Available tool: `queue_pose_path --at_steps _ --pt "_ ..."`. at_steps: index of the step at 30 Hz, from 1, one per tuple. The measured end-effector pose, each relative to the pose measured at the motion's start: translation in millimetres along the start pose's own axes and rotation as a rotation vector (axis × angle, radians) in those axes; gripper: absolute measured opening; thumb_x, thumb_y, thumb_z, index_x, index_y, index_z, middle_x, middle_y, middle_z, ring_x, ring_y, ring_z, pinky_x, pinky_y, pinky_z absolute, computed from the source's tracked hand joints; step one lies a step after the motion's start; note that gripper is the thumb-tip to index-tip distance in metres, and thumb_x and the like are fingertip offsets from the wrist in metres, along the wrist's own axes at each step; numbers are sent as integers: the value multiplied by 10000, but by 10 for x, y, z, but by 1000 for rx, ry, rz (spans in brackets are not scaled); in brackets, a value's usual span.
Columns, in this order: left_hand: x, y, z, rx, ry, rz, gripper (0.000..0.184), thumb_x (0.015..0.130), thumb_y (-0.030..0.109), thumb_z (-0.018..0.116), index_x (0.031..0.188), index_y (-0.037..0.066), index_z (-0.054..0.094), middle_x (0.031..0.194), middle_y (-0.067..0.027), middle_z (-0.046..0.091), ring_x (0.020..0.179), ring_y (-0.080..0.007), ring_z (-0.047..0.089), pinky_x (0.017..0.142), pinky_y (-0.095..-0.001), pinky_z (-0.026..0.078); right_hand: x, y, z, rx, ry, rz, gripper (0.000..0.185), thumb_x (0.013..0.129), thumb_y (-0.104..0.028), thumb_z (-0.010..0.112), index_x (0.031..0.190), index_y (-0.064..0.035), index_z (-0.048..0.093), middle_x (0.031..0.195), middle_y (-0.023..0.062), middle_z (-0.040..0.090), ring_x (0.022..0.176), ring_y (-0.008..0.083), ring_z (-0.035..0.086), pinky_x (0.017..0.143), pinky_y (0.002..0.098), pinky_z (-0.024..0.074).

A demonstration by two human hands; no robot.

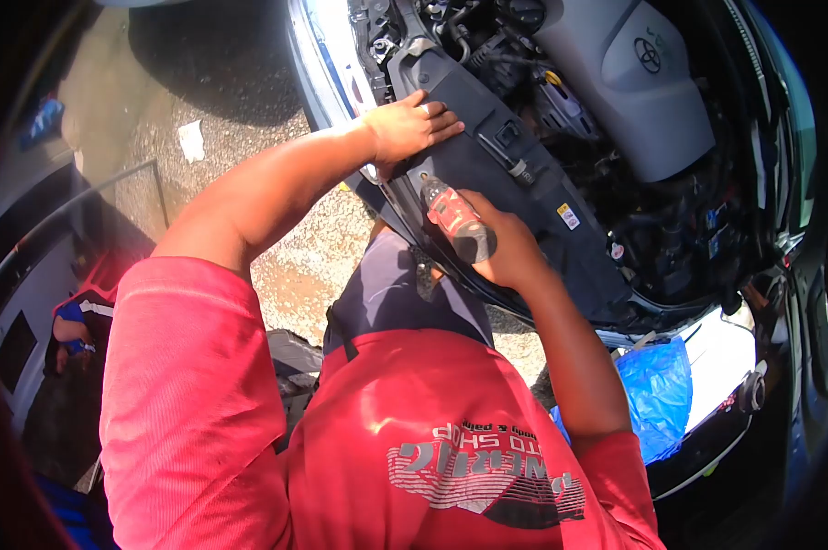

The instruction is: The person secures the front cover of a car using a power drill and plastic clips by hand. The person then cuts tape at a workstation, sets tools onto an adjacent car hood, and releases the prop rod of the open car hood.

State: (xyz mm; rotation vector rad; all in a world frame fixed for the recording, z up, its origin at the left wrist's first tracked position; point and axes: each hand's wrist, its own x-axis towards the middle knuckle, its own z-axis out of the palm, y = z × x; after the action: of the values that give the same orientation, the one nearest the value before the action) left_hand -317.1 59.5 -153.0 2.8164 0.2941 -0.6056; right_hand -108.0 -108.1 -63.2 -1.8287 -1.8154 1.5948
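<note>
Landmark: black panel (547,188), across the front of an open engine bay.

Item: one bottle (474,240), clear plastic, red label; located above the panel's front edge, tilted, neck toward the left hand. Cap on or off: cannot tell. Contact with the panel: cannot tell.

Handling, in judgement: a firm, even grip around the middle, without squeezing the plastic; neck kept in sight; the free palm set lightly, as the panel may flex under weight.

Left hand (412,128): fingers extended, slightly apart; laid on the panel's front part; holding nothing; ring on one finger.

Right hand (506,243): closed around the bottle, beside the panel's front edge; fingertips mostly hidden.

Surroundings: engine cover (657,110), grey, behind the panel; sticker (568,216), yellow and white, on the panel, right of the bottle.
</note>
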Motion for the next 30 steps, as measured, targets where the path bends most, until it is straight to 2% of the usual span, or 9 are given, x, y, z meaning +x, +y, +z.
queue_pose_path --at_steps 4,6,12,16,21,30 --pt "1 25 -40 2 -20 -11 1554 395 490 1010 1650 42 212 1595 -107 443 1497 -302 382 1239 -518 288 81 -39 -35 -29 -19 -47 765 794 -262 846 1455 -145 480 1070 210 746 1042 443 690 845 507 553" --pt "9 9 -69 7 -20 -8 1552 398 487 1011 1650 41 211 1598 -108 441 1498 -305 383 1240 -523 286 117 -97 -54 -153 -106 56 731 807 -251 832 1442 -141 488 1085 210 743 1045 444 687 851 509 552" --pt "1 -1 -30 -4 -14 9 1539 413 484 1012 1649 40 209 1586 -107 451 1485 -308 396 1228 -516 296 69 -50 -61 24 -86 74 749 785 -260 850 1434 -147 494 1107 207 744 1064 432 691 860 503 554" --pt "-19 10 -24 -7 5 15 1546 402 495 1010 1648 42 216 1584 -104 449 1478 -301 402 1201 -498 312 103 -23 -86 34 -70 -11 748 793 -276 844 1443 -161 491 1103 207 746 1065 432 693 863 504 555" --pt "-14 -8 -14 18 10 17 1540 396 496 1009 1645 41 230 1585 -88 453 1479 -284 396 1193 -481 321 188 -118 -98 -86 -150 108 792 777 -298 865 1456 -157 483 1091 208 747 1057 430 698 858 507 554" --pt "-1 10 -58 13 -1 13 1540 387 494 1010 1642 42 241 1588 -81 453 1477 -283 400 1192 -490 323 116 -52 -146 3 -69 -16 741 788 -300 866 1420 -145 510 1059 218 742 1030 445 692 828 497 553"
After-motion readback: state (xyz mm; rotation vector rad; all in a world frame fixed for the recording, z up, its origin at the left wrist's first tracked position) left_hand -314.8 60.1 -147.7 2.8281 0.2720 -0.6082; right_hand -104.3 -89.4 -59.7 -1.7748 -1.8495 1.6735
